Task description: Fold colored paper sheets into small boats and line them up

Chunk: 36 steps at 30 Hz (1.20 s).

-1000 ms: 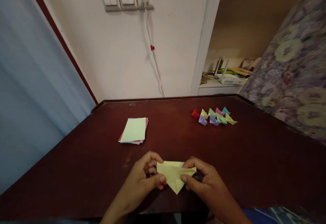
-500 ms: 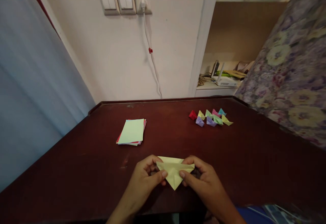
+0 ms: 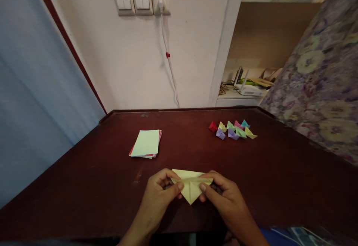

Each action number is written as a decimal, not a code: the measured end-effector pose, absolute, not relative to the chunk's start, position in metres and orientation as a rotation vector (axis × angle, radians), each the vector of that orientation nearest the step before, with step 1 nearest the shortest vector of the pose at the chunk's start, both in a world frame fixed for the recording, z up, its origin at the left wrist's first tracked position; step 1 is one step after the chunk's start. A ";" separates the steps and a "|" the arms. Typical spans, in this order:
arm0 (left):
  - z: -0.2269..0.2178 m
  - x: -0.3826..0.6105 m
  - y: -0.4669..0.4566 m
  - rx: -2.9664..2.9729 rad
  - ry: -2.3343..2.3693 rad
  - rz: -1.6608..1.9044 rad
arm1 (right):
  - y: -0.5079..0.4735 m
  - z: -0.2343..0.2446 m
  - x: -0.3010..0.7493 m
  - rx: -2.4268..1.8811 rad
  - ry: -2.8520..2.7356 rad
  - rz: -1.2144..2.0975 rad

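Observation:
A pale yellow folded paper (image 3: 190, 193) is held between my two hands over the near part of the table, its pointed corner facing me. My left hand (image 3: 162, 192) pinches its left side, thumb on top and fingers behind. On the other side, my right hand (image 3: 222, 192) grips the paper the same way, thumb near the middle crease. The upper edge stands apart in two layers, and a vertical crease runs down to the point. Some fingertips are hidden behind the paper.
A stack of coloured paper sheets (image 3: 145, 143), pale green on top, lies at the left of the dark red table (image 3: 112, 186). Several small folded paper boats (image 3: 233, 133) stand at the back right. Behind are a wall socket (image 3: 161, 2) with a cable and a shelf with a router (image 3: 250, 89).
The front of the folded paper now lies flatter, with its centre crease plainer. My right thumb has shifted slightly outward and up. The whole view has moved a little.

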<state>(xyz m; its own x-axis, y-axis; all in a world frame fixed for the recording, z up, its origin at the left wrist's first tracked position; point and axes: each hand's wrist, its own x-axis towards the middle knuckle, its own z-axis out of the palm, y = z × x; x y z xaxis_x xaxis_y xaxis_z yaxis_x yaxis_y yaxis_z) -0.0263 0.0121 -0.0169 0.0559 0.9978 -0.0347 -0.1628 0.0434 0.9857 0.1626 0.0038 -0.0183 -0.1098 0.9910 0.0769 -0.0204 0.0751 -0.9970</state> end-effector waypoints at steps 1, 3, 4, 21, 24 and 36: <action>-0.017 -0.026 0.012 1.078 1.067 1.227 | 0.004 -0.020 0.163 -1.089 -1.308 1.239; -0.018 -0.025 0.011 1.064 1.055 1.243 | 0.004 -0.022 0.164 -1.091 -1.297 1.236; -0.018 -0.025 0.010 1.055 1.047 1.249 | 0.004 -0.023 0.164 -1.088 -1.291 1.237; -0.020 -0.031 0.002 0.939 0.831 1.297 | 0.002 -0.025 0.171 -0.828 -1.318 1.303; -0.021 -0.025 0.002 0.932 0.924 1.354 | -0.002 -0.021 0.164 -0.985 -1.338 1.187; -0.019 0.014 -0.013 0.629 0.909 1.455 | -0.010 -0.045 0.143 -1.169 -1.025 0.998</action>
<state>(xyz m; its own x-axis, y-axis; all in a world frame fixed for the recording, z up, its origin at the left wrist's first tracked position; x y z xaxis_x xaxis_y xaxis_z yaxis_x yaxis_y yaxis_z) 0.0137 -0.0127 -0.0193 -0.1047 0.9849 -0.1377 -0.5557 0.0569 0.8294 0.1427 -0.0098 -0.0453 0.2370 0.9665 0.0985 -0.0726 0.1188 -0.9903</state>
